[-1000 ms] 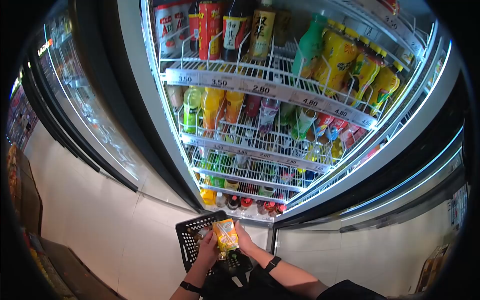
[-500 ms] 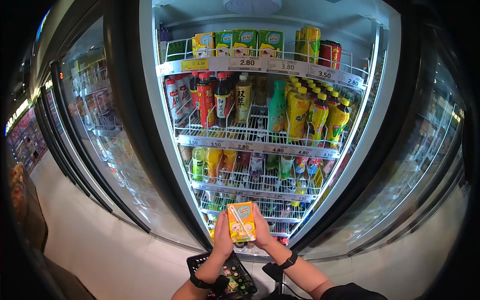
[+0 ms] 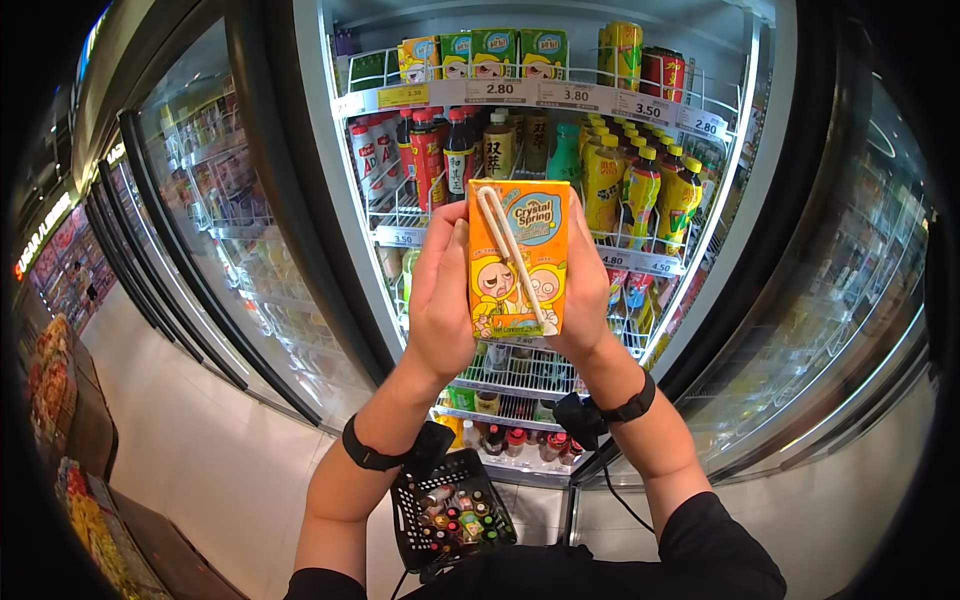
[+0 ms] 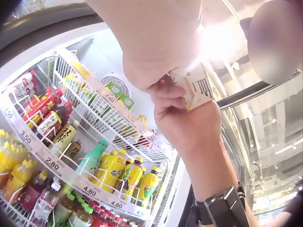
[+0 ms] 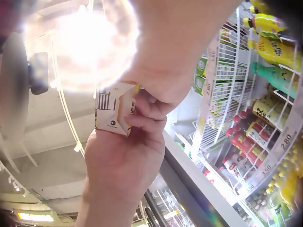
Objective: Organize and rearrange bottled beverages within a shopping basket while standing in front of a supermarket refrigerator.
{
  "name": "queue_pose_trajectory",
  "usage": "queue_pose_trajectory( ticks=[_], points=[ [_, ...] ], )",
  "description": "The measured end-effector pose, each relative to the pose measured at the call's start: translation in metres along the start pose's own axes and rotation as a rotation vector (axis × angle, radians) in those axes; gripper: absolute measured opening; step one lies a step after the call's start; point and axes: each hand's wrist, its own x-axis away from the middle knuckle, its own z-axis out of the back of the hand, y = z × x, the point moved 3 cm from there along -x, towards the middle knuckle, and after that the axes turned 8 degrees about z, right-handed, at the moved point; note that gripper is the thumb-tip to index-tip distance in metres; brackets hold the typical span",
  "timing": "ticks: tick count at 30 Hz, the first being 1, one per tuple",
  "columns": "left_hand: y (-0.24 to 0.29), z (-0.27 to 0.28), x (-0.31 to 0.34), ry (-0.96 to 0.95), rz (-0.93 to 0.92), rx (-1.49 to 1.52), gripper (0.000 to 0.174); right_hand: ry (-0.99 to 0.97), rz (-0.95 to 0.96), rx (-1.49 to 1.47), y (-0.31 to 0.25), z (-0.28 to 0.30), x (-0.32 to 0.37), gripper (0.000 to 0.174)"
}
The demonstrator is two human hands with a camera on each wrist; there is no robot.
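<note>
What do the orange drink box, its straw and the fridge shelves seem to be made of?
Drink box: likely coated paperboard, glossy print, folded corner flaps.
Straw: seemingly plastic, smooth pale tube.
Fridge shelves: probably white-coated metal wire, thin grid.

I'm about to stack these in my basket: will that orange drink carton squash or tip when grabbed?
Probably stiff enough: the drink carton shows flat faces and square edges between the left hand and right hand. Tall and narrow, it may tip easily when stood up. The straw on its front could snag.
</note>
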Motion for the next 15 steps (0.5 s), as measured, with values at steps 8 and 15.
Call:
queue_pose_trajectory(
  ticks=[8, 15],
  points=[
    [0.014, -0.001, -0.007, -0.054, 0.149, 0.542, 0.035, 0.012, -0.035, -0.381, -0.037, -0.015, -0.009, 0.044],
    [0.011, 0.014, -0.01, -0.011, 0.222, 0.55, 0.035, -0.02, 0.134, -0.057, -0.03, -0.024, -0.019, 0.043]
  ],
)
